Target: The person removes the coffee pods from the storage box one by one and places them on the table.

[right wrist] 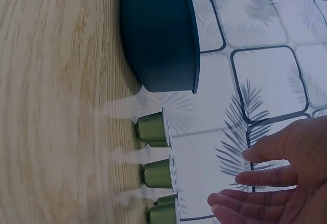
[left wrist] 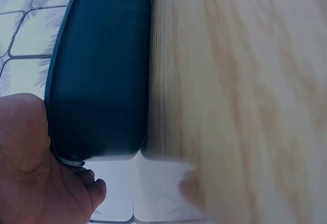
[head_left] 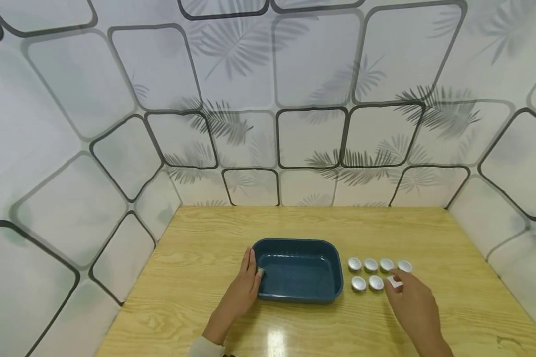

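Note:
At the left end of a dark blue tray (head_left: 297,301), my left hand (head_left: 242,286) holds the rim, thumb over the inside and fingers outside. A small pale green patch shows beside that thumb; I cannot tell what it is. In the left wrist view, the hand (left wrist: 36,168) lies at the tray's far corner (left wrist: 102,71). My right hand (head_left: 414,302) hovers over the coffee capsules (head_left: 376,282), right of the tray. The right wrist view shows its fingers apart with nothing between them, above green-sided, silver-lidded capsules (right wrist: 157,174). Part of the capsules' near row is hidden by this hand.
The capsules stand lid up in two rows on a light wooden table (head_left: 214,223). Patterned white walls (head_left: 312,139) enclose the table's back and both sides. The tray's right end (right wrist: 163,40) is close to the nearest capsules.

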